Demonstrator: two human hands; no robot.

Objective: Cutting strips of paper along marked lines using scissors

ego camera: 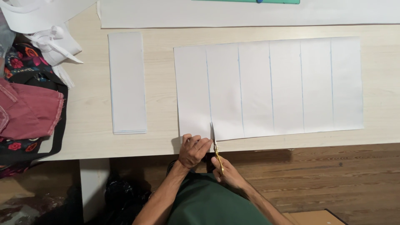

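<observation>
A large white paper sheet [271,87] lies on the pale wooden table [162,91], ruled with several thin blue vertical lines. My left hand [193,150] pinches the sheet's near edge at its left end. My right hand [225,171] grips gold-handled scissors [216,146] whose blades point away from me, tips at the bottom of the leftmost blue line. A stack of cut white strips [127,83] rests to the left of the sheet.
More white paper [250,12] covers the table's far side, with a green ruler edge [250,1] on it. Crumpled paper scraps [50,41] and red and flowered fabric [29,108] lie at the left. Wooden floor [333,179] shows below the table edge.
</observation>
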